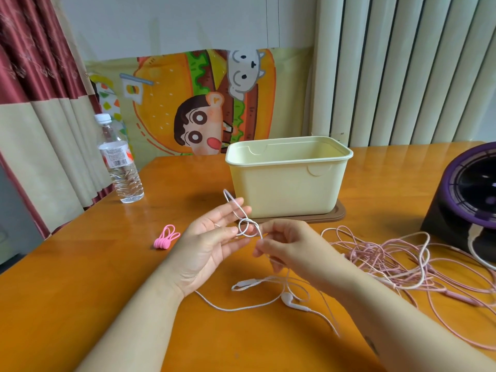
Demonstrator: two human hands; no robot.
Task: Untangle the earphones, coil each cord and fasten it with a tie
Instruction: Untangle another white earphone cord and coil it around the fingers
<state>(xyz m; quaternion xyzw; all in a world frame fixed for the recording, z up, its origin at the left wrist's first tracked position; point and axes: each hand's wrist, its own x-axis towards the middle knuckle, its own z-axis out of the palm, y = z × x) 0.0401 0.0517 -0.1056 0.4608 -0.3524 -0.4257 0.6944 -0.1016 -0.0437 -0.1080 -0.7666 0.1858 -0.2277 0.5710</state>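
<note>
Both forearms bare, reaching in from bottom edge, converging toward centre. Left forearm [139, 323] from lower left, right forearm [389, 318] from lower right. Left hand [209, 245] raised, palm turned up and rightward, fingers mostly straight and spread, pointing up-right; cord [245, 220] looped over fingertips. Right hand [290, 245] close beside left, back toward camera, fingers curled, tips pinching cord. Fingertips of both hands nearly meet.
</note>
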